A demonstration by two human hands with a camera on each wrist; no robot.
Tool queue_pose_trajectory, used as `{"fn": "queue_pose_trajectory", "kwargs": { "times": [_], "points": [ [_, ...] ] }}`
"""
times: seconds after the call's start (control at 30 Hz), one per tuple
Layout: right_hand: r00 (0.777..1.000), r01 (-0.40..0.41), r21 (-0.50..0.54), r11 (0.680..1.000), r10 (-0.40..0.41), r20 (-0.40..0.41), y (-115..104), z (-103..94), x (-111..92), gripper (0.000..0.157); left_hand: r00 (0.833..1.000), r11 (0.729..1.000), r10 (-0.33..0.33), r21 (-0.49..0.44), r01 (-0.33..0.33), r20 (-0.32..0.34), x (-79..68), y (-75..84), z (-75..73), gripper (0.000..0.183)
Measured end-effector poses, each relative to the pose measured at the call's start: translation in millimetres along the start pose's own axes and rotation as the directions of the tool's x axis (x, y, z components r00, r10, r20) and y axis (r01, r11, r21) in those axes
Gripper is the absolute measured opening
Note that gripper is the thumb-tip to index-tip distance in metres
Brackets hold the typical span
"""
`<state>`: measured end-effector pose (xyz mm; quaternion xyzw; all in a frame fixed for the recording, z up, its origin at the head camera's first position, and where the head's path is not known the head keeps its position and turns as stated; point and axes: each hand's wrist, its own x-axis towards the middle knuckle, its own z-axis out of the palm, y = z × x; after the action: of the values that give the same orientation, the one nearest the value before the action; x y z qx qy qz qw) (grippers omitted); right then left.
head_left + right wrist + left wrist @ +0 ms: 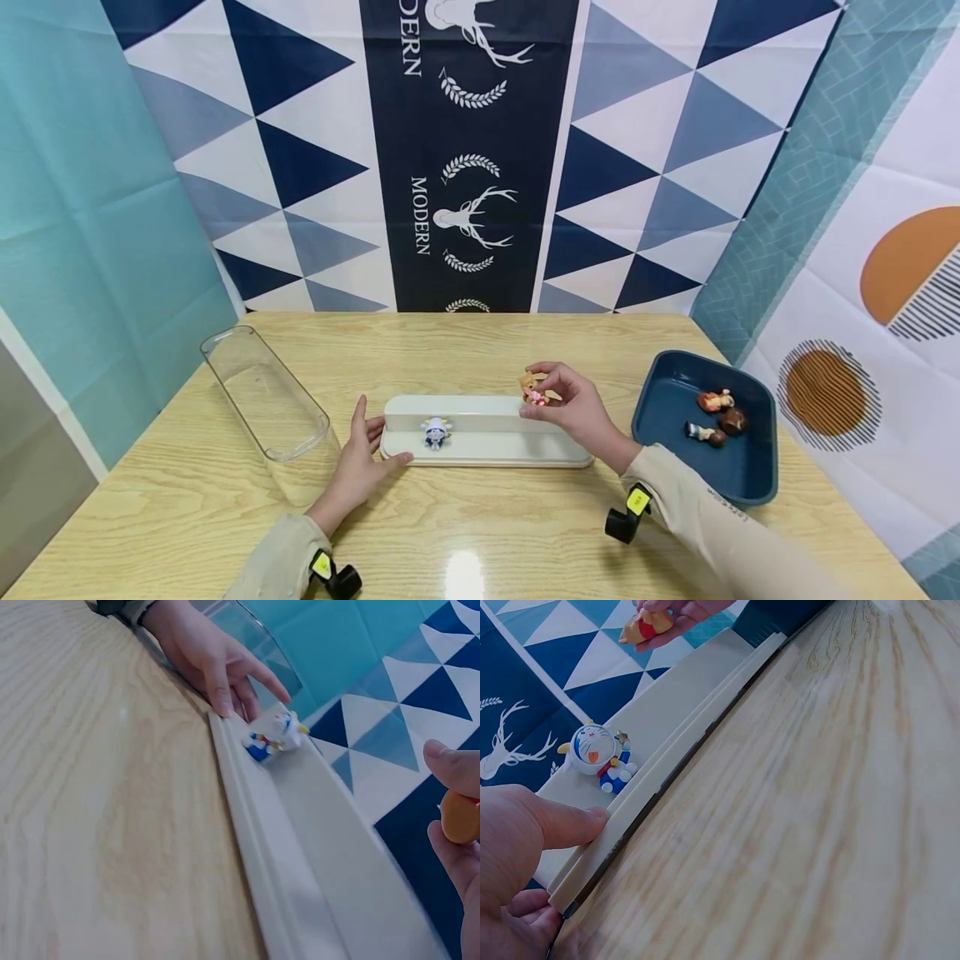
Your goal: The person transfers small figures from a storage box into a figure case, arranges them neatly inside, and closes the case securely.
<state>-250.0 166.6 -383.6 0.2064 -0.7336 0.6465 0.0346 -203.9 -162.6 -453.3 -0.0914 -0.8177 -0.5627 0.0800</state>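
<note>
White plastic forms a long stepped base point(517, 450) lying lengthwise on the wood-grain surface point(405, 533), with a raised ledge along its back. A blue-and-white figurine point(435, 433) in a horned hood sits on the lower front step, near the left end. Beside it, the left hand point(363, 462) is spread around that end, its thumb resting on the front edge and its other fingers at the side. Between thumb and fingertips, the right hand point(576, 410) pinches an orange figurine point(531, 390) with pinkish-red clothing, over the right part of the ledge; the left wrist view shows it raised clear of the base. Left of the base lies a clear box point(262, 383), its long rim facing up. Right of it, a dark blue tray point(675, 387) holds three more small figurines point(705, 433), brown-headed or orange-haired, lying close together. Both sleeves point(675, 483) are beige, each with a small black wrist camera point(626, 521). Behind the surface hangs a cloth point(472, 167) with triangles and antlered deer.
</note>
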Motion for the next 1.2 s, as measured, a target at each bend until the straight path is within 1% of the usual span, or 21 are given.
{"fn": "queue_pose_trajectory", "kwargs": {
  "times": [0.1, 0.37, 0.6, 0.8, 1.1, 1.2],
  "points": [
    [1.0, 0.006, 0.029, 1.0, -0.006, 0.0, 4.4, 7.5, -2.3, 0.029, 1.0, 1.0, 0.0, 0.001, 0.0, 0.0, -0.3, -0.8, 0.5, 0.114],
    [0.997, 0.069, 0.077, 0.995, -0.071, 0.016, 15.5, 24.0, -6.6, 0.026, 1.0, 1.0, 0.022, -0.019, -0.022, -0.011, 1.1, -1.6, 1.9, 0.113],
    [0.998, 0.05, 0.1, 0.994, -0.052, 0.022, 20.6, 33.3, -10.1, 0.021, 1.0, 1.0, 0.018, -0.017, -0.018, -0.009, 0.3, -1.5, 2.2, 0.113],
    [0.997, 0.073, 0.087, 0.993, -0.075, 0.01, 24.2, 39.6, -10.8, 0.014, 1.0, 1.0, 0.022, -0.015, -0.023, -0.01, 0.0, -2.6, 2.0, 0.113],
    [0.999, 0.034, 0.104, 0.994, -0.032, -0.022, 27.1, 51.1, -10.2, 0.015, 1.0, 1.0, 0.021, -0.007, -0.021, -0.008, 0.7, -3.4, 2.2, 0.112],
    [0.999, 0.024, 0.111, 0.994, -0.021, -0.032, 25.8, 54.8, -10.1, 0.019, 1.0, 1.0, 0.019, -0.007, -0.02, -0.007, 0.7, -3.3, 2.2, 0.113]
  ]
}}
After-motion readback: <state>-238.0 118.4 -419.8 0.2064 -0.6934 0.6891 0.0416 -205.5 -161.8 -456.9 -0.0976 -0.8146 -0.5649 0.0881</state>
